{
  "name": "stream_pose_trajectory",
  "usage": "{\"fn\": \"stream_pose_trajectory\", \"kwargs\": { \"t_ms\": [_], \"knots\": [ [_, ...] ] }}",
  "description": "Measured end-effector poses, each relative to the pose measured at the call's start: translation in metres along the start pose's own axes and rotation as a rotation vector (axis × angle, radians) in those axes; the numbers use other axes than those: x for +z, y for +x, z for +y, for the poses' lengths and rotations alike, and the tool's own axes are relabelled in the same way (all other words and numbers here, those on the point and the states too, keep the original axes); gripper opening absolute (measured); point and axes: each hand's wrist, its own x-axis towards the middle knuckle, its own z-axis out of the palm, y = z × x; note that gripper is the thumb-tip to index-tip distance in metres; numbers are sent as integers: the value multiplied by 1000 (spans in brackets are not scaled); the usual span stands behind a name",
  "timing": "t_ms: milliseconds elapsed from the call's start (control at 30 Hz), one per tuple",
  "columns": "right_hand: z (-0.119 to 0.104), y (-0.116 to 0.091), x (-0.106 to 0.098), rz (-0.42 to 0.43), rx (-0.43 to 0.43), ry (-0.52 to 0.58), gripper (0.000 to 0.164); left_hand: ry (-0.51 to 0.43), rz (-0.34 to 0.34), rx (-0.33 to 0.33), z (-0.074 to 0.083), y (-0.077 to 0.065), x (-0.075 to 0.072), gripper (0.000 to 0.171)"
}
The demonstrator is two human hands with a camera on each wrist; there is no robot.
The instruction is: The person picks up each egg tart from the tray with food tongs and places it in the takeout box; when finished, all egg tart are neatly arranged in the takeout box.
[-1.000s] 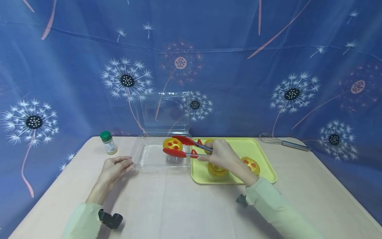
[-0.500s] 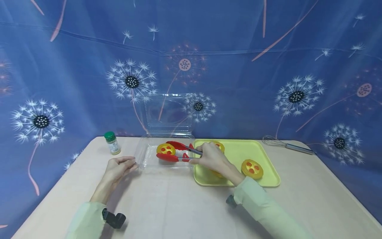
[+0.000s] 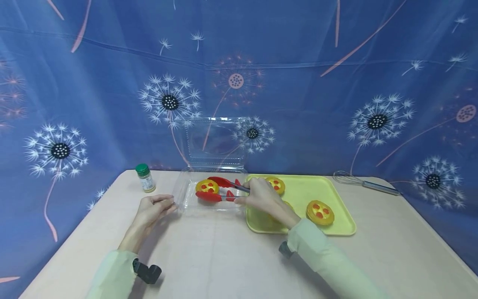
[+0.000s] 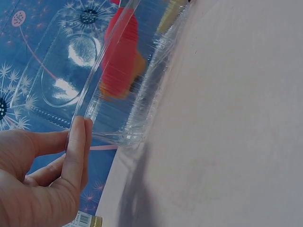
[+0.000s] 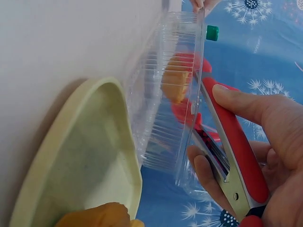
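Observation:
My right hand (image 3: pixel 263 198) grips a pair of tongs (image 5: pixel 241 156) with red tips, its thumb along one arm of them. The tips stand on either side of a yellow tart (image 3: pixel 206 186) with red pieces on top, inside a clear plastic clamshell container (image 3: pixel 188 201). Through the wall, in the right wrist view, the tart (image 5: pixel 174 85) appears between the red tips; whether it rests on the bottom I cannot tell. My left hand (image 4: pixel 52 175) pinches the container's near-left rim between thumb and fingers. The clear lid (image 3: pixel 214 143) stands upright behind.
A yellow tray (image 3: pixel 298 185) right of the container bears several tarts, one (image 3: pixel 320 212) near its right side. A whisk (image 3: pixel 367 184) lies beyond the tray's far right corner. A green-capped seasoning jar (image 3: pixel 145 178) stands left of the container.
My right hand has brought the tongs and tart leftward and lower into the container. My left hand keeps its place at the rim. The head view has shifted slightly.

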Motion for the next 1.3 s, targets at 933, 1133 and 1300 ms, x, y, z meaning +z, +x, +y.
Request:
{"fn": "stream_pose_trajectory", "kwargs": {
  "t_ms": [933, 1133, 1300],
  "knots": [
    [-24, 14, 10, -45, -35, -15, 45, -18, 30, -28, 1, 1, 4, 44],
    [-29, 17, 9, -78, -38, -16, 38, -51, 27, -7, 0, 1, 3, 45],
    [-31, 19, 7, -103, -94, -52, 34, -52, 29, 2, 0, 2, 2, 44]
  ]
}}
